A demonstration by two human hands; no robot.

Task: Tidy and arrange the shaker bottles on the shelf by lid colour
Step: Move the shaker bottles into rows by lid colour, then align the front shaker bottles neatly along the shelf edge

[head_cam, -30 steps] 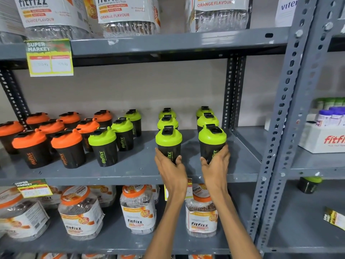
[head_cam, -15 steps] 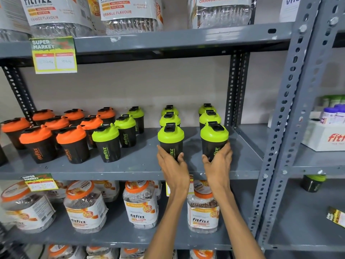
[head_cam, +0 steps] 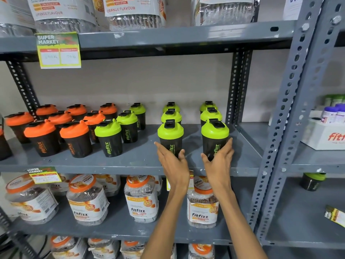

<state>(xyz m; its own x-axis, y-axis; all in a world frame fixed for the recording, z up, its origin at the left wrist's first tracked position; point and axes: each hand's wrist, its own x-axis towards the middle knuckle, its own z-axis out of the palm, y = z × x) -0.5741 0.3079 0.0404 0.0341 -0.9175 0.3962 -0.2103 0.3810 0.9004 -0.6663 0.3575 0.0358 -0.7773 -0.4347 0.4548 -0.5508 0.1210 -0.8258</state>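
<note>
There is one view only, from a wide-angle camera on the person's head. It faces the grey shelf (head_cam: 141,161) straight on and close, tilted a little down. Both forearms come in from 6 o'clock. A second rack (head_cam: 308,159) shows at 3 o'clock.

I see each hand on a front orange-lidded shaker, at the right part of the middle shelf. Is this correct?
Not quite. The head view shows the left hand and right hand on green-lidded shakers, not orange-lidded ones. The rest is correct: they are the front ones, right part of the middle shelf.
</note>
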